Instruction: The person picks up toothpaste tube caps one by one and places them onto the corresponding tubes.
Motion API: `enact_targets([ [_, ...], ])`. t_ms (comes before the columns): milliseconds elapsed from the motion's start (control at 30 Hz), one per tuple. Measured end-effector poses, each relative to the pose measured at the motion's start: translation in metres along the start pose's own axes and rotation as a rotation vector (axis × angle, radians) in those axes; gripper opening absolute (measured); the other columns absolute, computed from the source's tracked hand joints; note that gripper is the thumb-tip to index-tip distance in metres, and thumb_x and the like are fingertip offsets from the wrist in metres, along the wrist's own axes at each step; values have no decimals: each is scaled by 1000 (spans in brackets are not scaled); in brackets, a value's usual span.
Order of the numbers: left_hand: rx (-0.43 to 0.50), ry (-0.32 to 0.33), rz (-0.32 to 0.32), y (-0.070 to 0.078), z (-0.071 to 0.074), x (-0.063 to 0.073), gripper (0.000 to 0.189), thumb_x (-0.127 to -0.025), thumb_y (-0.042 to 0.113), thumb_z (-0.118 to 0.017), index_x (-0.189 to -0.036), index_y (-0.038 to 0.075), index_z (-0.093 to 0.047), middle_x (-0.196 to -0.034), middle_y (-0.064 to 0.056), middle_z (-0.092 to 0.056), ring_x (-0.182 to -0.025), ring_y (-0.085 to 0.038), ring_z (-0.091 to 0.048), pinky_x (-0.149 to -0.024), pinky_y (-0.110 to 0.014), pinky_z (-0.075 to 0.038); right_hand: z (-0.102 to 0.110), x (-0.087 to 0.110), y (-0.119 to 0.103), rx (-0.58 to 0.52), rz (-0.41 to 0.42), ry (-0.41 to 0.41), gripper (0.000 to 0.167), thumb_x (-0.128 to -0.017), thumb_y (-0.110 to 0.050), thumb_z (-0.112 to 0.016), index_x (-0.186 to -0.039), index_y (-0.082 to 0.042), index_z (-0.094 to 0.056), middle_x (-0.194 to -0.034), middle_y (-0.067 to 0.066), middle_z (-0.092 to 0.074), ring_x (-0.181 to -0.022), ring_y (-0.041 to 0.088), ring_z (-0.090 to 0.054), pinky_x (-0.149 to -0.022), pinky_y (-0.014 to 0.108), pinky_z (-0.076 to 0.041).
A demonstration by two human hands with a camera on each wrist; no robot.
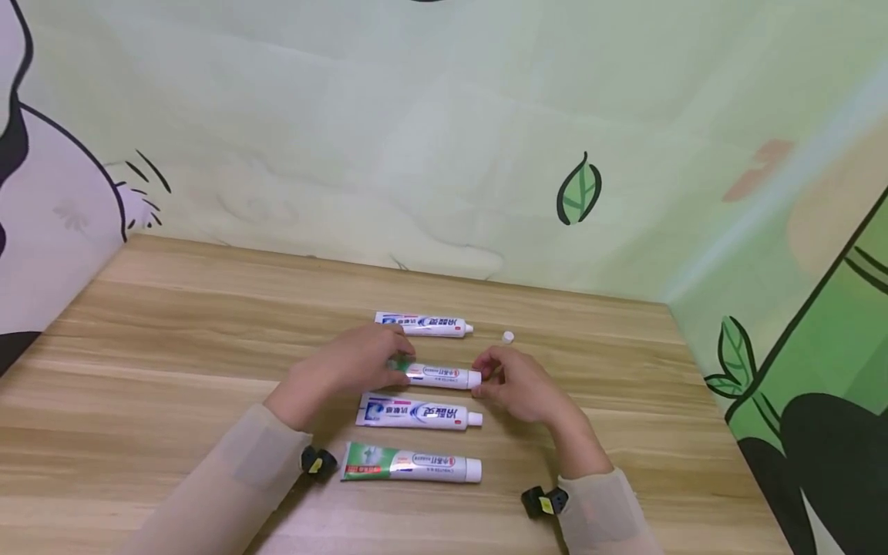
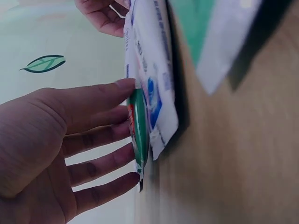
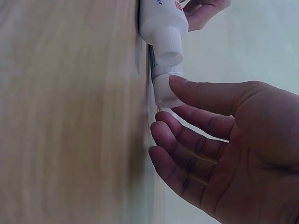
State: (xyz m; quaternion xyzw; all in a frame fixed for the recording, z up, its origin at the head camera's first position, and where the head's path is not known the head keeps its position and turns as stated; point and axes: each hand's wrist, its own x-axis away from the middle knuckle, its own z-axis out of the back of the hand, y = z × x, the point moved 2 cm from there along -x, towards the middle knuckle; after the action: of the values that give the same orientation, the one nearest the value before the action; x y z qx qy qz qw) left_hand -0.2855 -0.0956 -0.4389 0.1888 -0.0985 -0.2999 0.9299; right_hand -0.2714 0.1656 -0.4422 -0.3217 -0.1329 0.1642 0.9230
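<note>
Several toothpaste tubes lie in a column, caps toward the right. My left hand [image 1: 347,366] holds the tail of a green-and-white toothpaste tube [image 1: 440,376], second from the back, between thumb and fingers. At its other end, my right hand [image 1: 523,385] has thumb and index finger on either side of the white cap [image 3: 166,91]. Behind lies a blue-and-white tube [image 1: 433,326] with a bare narrow nozzle. A capped blue-and-white tube [image 1: 416,413] is just in front of the held one, and another green-and-white tube [image 1: 416,465] lies nearest me.
A loose small white cap [image 1: 508,337] sits on the wooden table [image 1: 208,324], right of the back tube. Behind the table rises a pale green printed backdrop [image 1: 347,139], and a similar printed wall stands at the right.
</note>
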Motion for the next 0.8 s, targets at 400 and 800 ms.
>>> enact_targets([
  [400, 79, 93, 70, -12, 16, 8, 47, -98, 36, -72, -135, 8, -65, -130, -9, -69, -120, -28, -66, -103, -48, -54, 12, 3, 0, -72, -70, 83, 32, -92, -16, -78, -120, -5, -68, -106, 9, -69, -90, 20, -63, -74, 31, -52],
  [800, -2, 59, 117, -19, 26, -19, 64, -97, 38, -72, -151, 9, -50, -154, -14, -52, -140, -35, -52, -117, -53, -43, 28, -8, 17, -11, -179, 205, 40, -92, -13, -75, -127, -2, -62, -108, 14, -66, -95, 25, -62, -81, 35, -50],
])
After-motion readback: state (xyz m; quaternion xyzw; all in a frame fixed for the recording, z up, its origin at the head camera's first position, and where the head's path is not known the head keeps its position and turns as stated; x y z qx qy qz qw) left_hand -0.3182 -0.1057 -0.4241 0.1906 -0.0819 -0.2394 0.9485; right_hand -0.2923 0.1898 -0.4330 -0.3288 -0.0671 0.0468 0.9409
